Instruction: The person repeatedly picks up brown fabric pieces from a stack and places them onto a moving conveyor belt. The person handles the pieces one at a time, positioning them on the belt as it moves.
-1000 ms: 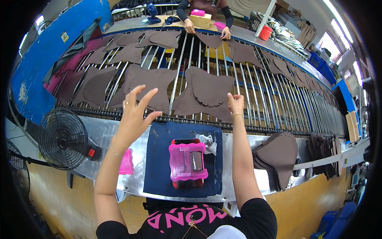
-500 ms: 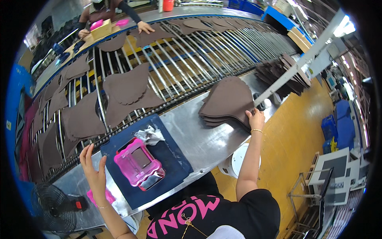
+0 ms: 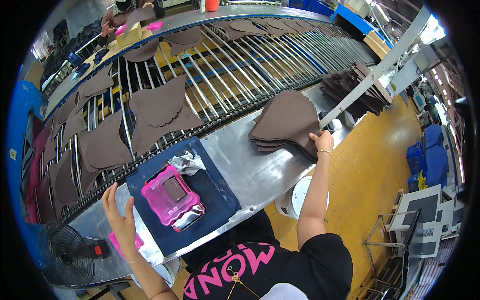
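My right hand (image 3: 323,141) pinches the right-hand edge of a stack of brown cut sheet pieces (image 3: 287,120), teardrop-like with a notched edge, lying on the metal table. How many pieces are between its fingers I cannot tell. My left hand (image 3: 120,215) hovers with fingers apart and nothing in it, left of a dark blue mat (image 3: 220,200). On that mat rests a pink plastic frame (image 3: 167,192) with a scalloped edge and a dark block in its window, over a shiny base. A crumpled, stained white cloth (image 3: 188,163) lies beside it.
Beyond the metal table (image 3: 227,155) runs a roller conveyor (image 3: 225,85) carrying many brown pieces (image 3: 157,107). A slanted metal post (image 3: 375,75) rises beside another brown stack (image 3: 350,92). A black fan (image 3: 65,255) stands at left, a white bucket (image 3: 300,197) below. Across sits a co-worker (image 3: 117,20).
The co-worker has taken a brown piece off the conveyor's far side and holds it up, blurred. My right hand remains at the stack's edge; my left hand has barely moved.
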A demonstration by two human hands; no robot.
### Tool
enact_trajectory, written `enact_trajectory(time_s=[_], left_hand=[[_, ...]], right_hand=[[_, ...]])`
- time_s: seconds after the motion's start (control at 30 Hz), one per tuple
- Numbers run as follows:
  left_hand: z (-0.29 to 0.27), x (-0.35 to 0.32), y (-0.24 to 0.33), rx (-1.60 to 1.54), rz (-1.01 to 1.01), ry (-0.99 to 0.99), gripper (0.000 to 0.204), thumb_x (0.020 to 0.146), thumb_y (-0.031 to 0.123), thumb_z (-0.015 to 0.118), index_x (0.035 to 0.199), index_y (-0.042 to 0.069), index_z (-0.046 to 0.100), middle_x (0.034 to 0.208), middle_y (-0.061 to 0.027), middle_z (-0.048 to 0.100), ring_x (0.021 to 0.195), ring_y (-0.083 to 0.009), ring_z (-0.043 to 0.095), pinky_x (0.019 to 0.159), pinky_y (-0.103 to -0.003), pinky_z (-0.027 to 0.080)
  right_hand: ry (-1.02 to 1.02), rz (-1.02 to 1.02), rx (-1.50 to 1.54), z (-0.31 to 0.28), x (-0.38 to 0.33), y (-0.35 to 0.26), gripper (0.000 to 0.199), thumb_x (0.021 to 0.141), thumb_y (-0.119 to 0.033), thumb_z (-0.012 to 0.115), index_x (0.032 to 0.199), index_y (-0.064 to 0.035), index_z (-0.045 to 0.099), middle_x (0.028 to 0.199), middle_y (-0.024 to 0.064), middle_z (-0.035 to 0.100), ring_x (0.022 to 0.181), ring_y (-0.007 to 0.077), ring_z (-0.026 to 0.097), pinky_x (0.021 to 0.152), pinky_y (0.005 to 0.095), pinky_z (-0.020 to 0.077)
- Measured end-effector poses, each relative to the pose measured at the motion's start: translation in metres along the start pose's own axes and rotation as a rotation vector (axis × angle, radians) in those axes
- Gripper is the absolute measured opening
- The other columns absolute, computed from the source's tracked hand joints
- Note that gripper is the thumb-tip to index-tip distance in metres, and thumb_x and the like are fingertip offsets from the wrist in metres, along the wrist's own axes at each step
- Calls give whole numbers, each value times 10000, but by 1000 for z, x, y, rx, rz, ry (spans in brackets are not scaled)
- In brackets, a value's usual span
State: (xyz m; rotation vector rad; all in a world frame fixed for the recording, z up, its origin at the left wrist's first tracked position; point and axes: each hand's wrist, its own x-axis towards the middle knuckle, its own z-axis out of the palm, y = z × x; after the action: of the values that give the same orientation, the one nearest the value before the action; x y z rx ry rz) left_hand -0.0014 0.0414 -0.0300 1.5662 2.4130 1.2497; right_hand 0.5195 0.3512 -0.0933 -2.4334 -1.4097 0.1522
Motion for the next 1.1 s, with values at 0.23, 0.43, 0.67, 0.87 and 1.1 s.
enact_trajectory(time_s=[0.23,0.43,0.67,0.87,1.1], left_hand=[[-5,0,4,-33,-8,3,464,834,116,668,1268,48,517,1238,-134,481,1162,-292,479,1005,-364,357],[8,22,35,-140,101,-8,528,789,76,705,1281,51,515,1253,-128,483,1160,-280,486,969,-355,402],[-5,40,37,-884,-194,-75,401,834,75,685,1205,-11,556,1077,-67,594,965,-149,586,783,-276,522],[-94,14,-5,-561,-178,259,176,894,64,623,1038,-37,628,817,-13,611,637,-53,573,529,-204,522],[-135,-9,-4,-264,-196,301,112,856,58,663,944,-12,663,716,6,561,588,-19,502,458,-165,418]], right_hand=[[-62,-454,-46,-54,-41,-36,372,895,-194,561,1243,-70,520,992,267,631,964,439,591,813,506,471],[-14,-856,575,-111,-121,-115,257,928,-162,565,1145,-26,583,846,196,659,753,327,628,700,357,484],[-362,-1159,1101,-87,-212,-206,275,890,-143,643,1112,8,582,883,105,675,801,149,626,720,276,486],[-716,-1456,919,-43,-254,-232,335,808,-135,719,1087,-2,589,849,152,678,689,237,661,625,297,492],[-643,-1574,853,-24,-289,-243,167,698,-78,790,838,-27,715,810,75,700,716,203,649,661,284,494]])
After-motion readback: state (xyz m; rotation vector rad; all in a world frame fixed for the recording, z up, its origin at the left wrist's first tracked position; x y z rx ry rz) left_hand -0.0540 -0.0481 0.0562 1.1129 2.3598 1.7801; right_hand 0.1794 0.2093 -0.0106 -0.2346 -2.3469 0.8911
